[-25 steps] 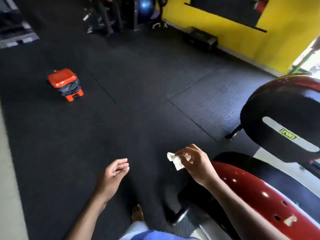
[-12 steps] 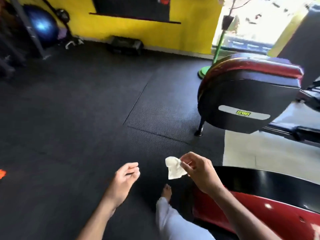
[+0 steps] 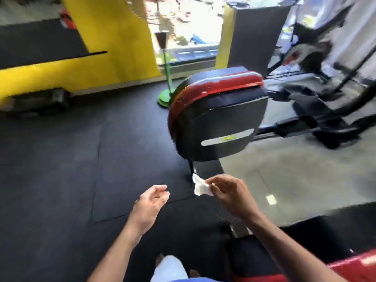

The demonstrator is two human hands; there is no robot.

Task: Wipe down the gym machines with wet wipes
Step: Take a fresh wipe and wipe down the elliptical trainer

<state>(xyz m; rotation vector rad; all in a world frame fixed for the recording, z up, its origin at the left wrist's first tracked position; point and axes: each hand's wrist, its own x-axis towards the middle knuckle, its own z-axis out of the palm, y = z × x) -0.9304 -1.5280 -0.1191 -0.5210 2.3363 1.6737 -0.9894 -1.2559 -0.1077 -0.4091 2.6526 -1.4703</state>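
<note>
colours across the gym floor

the wet wipe (image 3: 200, 187) is white. the machine housing (image 3: 219, 123) is black with a glossy red band over its top and front edge, plus a pale grey strip carrying a small yellow-green label. the floor mats (image 3: 61, 169) are black with a fine ribbed texture; the floor (image 3: 295, 169) beside them is pale grey. the wall (image 3: 114, 47) is yellow. the stand (image 3: 165, 78) is bright green. the trouser leg (image 3: 168, 267) is white.
</note>
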